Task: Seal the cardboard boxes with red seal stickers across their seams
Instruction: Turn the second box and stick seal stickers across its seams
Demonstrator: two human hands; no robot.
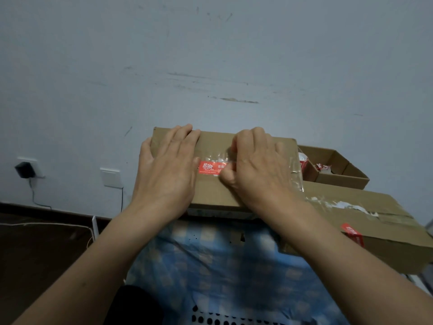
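Observation:
A closed brown cardboard box [210, 191] lies in front of me against the wall. A red seal sticker [209, 167] with white print sits across its top seam. My left hand [168, 167] lies flat on the box's left part, fingers straight, thumb over the left edge. My right hand [255, 165] has curled fingers and its thumb presses on the sticker's right end, which it hides. A clear film strip [218, 158] shows above the sticker.
To the right lies a larger taped cardboard box [365, 221] with a red sticker [352, 233] on its near edge. Behind it an open box [337, 177] holds red and white scraps. A blue checked cloth [210, 259] covers the surface below. Wall sockets [25, 168] with cables are at the left.

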